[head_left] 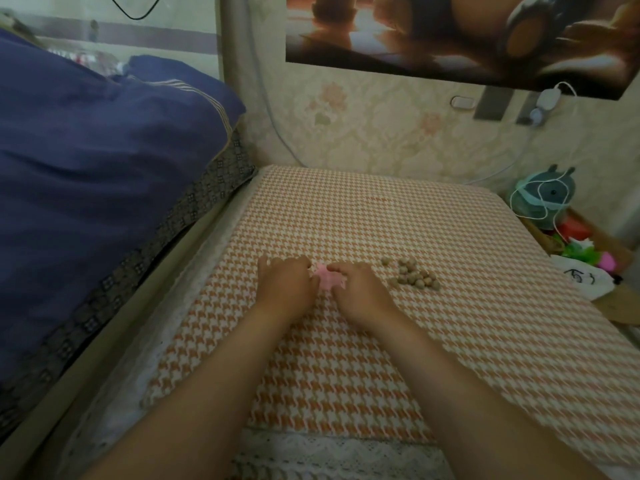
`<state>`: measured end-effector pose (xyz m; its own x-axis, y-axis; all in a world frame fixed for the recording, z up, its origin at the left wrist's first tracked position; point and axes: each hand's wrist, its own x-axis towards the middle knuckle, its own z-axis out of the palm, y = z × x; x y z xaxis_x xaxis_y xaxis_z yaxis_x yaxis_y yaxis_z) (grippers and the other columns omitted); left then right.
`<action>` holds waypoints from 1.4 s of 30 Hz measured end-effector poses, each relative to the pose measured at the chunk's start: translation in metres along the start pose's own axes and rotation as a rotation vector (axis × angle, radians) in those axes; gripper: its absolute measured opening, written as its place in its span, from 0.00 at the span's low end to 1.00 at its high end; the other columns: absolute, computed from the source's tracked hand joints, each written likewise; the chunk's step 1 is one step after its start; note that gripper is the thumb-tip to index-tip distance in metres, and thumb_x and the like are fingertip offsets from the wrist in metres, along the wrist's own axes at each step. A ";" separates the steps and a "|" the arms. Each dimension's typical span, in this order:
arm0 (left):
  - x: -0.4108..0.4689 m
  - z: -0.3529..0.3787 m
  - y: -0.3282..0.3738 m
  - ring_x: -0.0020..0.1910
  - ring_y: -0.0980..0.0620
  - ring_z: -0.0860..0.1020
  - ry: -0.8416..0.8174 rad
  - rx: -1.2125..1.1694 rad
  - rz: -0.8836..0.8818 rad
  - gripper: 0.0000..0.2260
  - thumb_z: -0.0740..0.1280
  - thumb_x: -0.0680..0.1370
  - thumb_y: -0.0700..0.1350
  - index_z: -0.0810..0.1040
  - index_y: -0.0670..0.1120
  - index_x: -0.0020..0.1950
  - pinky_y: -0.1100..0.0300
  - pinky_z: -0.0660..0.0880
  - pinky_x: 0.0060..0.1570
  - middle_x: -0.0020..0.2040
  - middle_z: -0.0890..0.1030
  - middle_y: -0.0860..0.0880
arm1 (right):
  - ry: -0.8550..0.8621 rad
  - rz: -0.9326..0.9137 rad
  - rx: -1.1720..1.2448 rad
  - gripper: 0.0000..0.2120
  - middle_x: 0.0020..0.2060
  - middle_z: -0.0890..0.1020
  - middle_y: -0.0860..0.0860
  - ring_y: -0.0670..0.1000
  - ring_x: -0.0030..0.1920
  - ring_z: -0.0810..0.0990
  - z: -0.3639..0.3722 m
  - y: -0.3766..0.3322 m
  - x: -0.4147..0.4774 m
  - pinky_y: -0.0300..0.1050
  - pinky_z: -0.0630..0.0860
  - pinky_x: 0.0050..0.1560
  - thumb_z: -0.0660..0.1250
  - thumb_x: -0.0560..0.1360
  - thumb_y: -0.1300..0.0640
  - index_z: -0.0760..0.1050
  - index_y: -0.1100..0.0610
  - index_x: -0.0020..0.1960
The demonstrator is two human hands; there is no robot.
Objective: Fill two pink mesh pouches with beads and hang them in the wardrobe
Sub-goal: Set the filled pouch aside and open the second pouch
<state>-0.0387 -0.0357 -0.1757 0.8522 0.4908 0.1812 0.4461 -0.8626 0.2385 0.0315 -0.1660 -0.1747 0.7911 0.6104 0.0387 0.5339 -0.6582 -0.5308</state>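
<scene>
1. Grip: the left hand and right hand meet low over the cloth with fingers curled inward. Each grip pinches one side of a pink mesh pouch. Neither is released, and neither holds a bead.
2. Pouch: it lies on or just above the counter, between the two hands and mostly hidden by the fingers. Whether its mouth is open cannot be told. Only one pouch shows; a second may be folded under it or be out of view.
3. Beads: a loose brown heap sits just right of the right hand, apart from it, with one stray bead at the heap's far-left edge. None appear to be in the pouch, so filling looks not yet begun.
4. Surroundings: a houndstooth cloth covers the counter. A blue duvet lies on the bed to the left, and a plush toy and a white bag sit off the right edge. No wardrobe is in view.
5. Risks:
   - The beads are round and unconfined. A brush from the right wrist could scatter them towards the right edge and into the clutter below.
   - The mesh is limp. If one grip lets go to fetch beads, the mouth may collapse and the beads may miss it.
   - A hard pull on the opening could snag or tear the mesh.
</scene>
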 end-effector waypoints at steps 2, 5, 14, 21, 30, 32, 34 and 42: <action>0.001 0.002 0.003 0.57 0.47 0.77 0.006 0.067 0.036 0.17 0.57 0.80 0.56 0.78 0.51 0.61 0.48 0.58 0.66 0.55 0.83 0.50 | -0.041 -0.018 0.016 0.22 0.69 0.76 0.52 0.56 0.66 0.76 0.003 0.003 0.000 0.53 0.75 0.65 0.62 0.78 0.52 0.73 0.47 0.71; 0.003 0.001 0.006 0.53 0.49 0.78 0.021 0.047 0.037 0.14 0.59 0.80 0.54 0.80 0.52 0.57 0.52 0.60 0.62 0.50 0.84 0.52 | -0.017 -0.026 0.070 0.20 0.68 0.78 0.52 0.55 0.67 0.77 0.004 0.005 0.001 0.51 0.74 0.67 0.63 0.78 0.53 0.76 0.50 0.70; -0.004 -0.011 0.010 0.44 0.57 0.78 0.026 -0.529 -0.019 0.11 0.71 0.75 0.43 0.81 0.49 0.58 0.63 0.75 0.45 0.45 0.80 0.55 | 0.111 0.085 0.469 0.14 0.49 0.82 0.49 0.50 0.43 0.82 -0.025 0.012 -0.006 0.48 0.80 0.42 0.67 0.77 0.57 0.72 0.46 0.61; -0.020 -0.027 0.038 0.36 0.62 0.75 -0.064 -0.594 0.164 0.09 0.72 0.74 0.41 0.81 0.49 0.53 0.77 0.69 0.35 0.43 0.78 0.57 | 0.109 0.010 0.504 0.06 0.38 0.82 0.53 0.49 0.33 0.79 -0.065 0.026 -0.033 0.45 0.78 0.38 0.72 0.77 0.56 0.81 0.49 0.54; -0.031 -0.029 0.089 0.37 0.53 0.77 0.021 -0.744 0.079 0.07 0.68 0.75 0.51 0.73 0.51 0.41 0.59 0.73 0.37 0.39 0.78 0.53 | 0.193 0.051 0.342 0.07 0.41 0.84 0.46 0.44 0.41 0.82 -0.084 0.058 -0.049 0.38 0.78 0.43 0.75 0.73 0.54 0.84 0.52 0.52; -0.031 -0.028 0.096 0.36 0.51 0.81 -0.067 -0.821 0.012 0.11 0.68 0.74 0.56 0.76 0.49 0.40 0.55 0.76 0.37 0.37 0.81 0.50 | 0.183 0.025 0.326 0.06 0.39 0.85 0.46 0.45 0.41 0.83 -0.084 0.058 -0.048 0.40 0.78 0.42 0.74 0.74 0.54 0.85 0.50 0.51; -0.030 -0.024 0.099 0.35 0.50 0.83 -0.123 -0.925 -0.067 0.13 0.68 0.74 0.56 0.79 0.47 0.42 0.50 0.81 0.38 0.38 0.83 0.49 | 0.164 0.006 0.329 0.04 0.38 0.85 0.45 0.43 0.41 0.83 -0.083 0.055 -0.047 0.41 0.80 0.43 0.73 0.75 0.52 0.85 0.47 0.49; -0.026 -0.020 0.088 0.37 0.44 0.85 -0.244 -1.066 -0.144 0.04 0.72 0.76 0.42 0.83 0.42 0.47 0.50 0.83 0.40 0.40 0.86 0.44 | 0.060 0.105 0.373 0.09 0.41 0.87 0.44 0.44 0.39 0.83 -0.085 0.049 -0.045 0.46 0.81 0.43 0.72 0.74 0.42 0.87 0.45 0.39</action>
<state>-0.0273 -0.1220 -0.1401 0.8947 0.4396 -0.0797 0.1811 -0.1936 0.9642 0.0474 -0.2626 -0.1304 0.8575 0.5143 0.0117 0.3129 -0.5035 -0.8054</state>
